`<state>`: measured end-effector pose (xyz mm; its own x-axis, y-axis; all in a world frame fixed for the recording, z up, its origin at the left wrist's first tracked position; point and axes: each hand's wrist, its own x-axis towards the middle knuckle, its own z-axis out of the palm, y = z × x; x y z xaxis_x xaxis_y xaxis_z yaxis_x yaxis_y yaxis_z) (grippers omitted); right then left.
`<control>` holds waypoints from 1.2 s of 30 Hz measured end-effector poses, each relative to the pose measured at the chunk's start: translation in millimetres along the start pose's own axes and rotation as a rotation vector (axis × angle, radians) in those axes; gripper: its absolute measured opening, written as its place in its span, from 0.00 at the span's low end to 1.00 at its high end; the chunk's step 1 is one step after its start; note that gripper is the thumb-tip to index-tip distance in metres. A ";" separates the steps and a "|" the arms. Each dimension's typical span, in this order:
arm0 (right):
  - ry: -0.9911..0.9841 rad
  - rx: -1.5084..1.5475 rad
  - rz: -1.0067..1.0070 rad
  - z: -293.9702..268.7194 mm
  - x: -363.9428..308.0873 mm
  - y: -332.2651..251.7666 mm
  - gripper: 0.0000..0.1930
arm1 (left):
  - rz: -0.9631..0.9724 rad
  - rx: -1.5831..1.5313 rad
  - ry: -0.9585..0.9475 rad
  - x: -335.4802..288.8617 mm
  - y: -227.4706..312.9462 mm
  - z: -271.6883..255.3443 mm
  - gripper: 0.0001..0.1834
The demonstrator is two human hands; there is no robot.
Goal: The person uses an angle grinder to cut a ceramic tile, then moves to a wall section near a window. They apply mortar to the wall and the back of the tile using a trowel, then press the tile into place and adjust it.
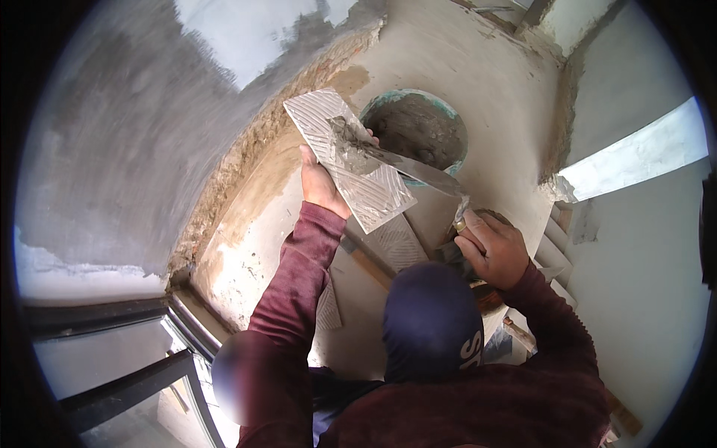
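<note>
My left hand (323, 181) supports a pale rectangular tile (377, 200) from below, its ribbed back facing up and tilted. A lump of wet grey mortar (349, 142) is spread over the middle of this tile. In my right hand (494, 248) is the wooden handle of a pointed trowel (426, 175). The trowel's metal blade reaches left across the tile, its tip at the mortar. Just beyond the tile stands a round bucket (409, 94) with a turquoise rim, holding more grey mortar. The fingers beneath the tile are partly hidden.
More ribbed tiles (401, 243) lie below my arms, beside a wooden strip (367, 263). A rough, broken plaster edge (224, 168) runs along the grey-smeared wall (127, 142) on the left. A dark-framed window (127, 373) is at lower left. A rounded navy cloth shape (429, 321) rises between my arms.
</note>
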<state>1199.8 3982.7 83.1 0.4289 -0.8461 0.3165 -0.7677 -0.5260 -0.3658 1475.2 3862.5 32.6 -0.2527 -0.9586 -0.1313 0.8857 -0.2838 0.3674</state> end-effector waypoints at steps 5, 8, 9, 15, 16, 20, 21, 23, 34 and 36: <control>0.078 -0.022 -0.098 17.2 -5.2 -13.4 0.22 | -0.047 -0.324 -0.283 -20.4 19.6 -8.5 0.52; 0.103 -0.041 -0.157 19.2 -3.4 -16.6 0.22 | -0.043 -0.362 -0.341 -28.3 30.0 -12.2 0.52; 0.096 -0.056 -0.168 17.5 -3.8 -18.1 0.22 | -0.026 -0.323 -0.288 -31.5 32.1 -8.3 0.51; 0.167 -0.132 -0.231 11.9 -7.2 -26.7 0.21 | 0.139 -0.234 -0.063 -49.6 45.4 23.6 0.49; 0.179 -0.139 -0.244 10.9 -5.8 -29.0 0.21 | 0.143 -0.252 -0.065 -50.6 47.2 23.4 0.48; 0.187 -0.212 -0.299 3.9 -3.2 -29.8 0.20 | 0.225 -0.267 -0.025 -52.5 54.8 20.8 0.45; 0.176 -0.210 -0.300 2.9 -2.3 -30.4 0.20 | 0.265 -0.260 -0.003 -53.1 56.1 20.7 0.44; 0.164 -0.206 -0.310 0.7 -0.5 -31.5 0.21 | 0.351 -0.256 -0.007 -54.5 59.9 20.5 0.42; 0.082 -0.116 -0.209 -49.1 11.7 -68.5 0.19 | 0.584 -0.075 -0.086 -63.3 79.6 21.8 0.37; 0.066 -0.135 -0.309 -41.7 27.9 -67.9 0.19 | 0.543 -0.070 -0.100 -63.9 75.7 20.8 0.40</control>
<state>1244.0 3998.4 153.4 0.6226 -0.6387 0.4521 -0.6642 -0.7368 -0.1263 1550.3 3901.8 88.0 0.2142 -0.9653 0.1492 0.9221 0.2502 0.2951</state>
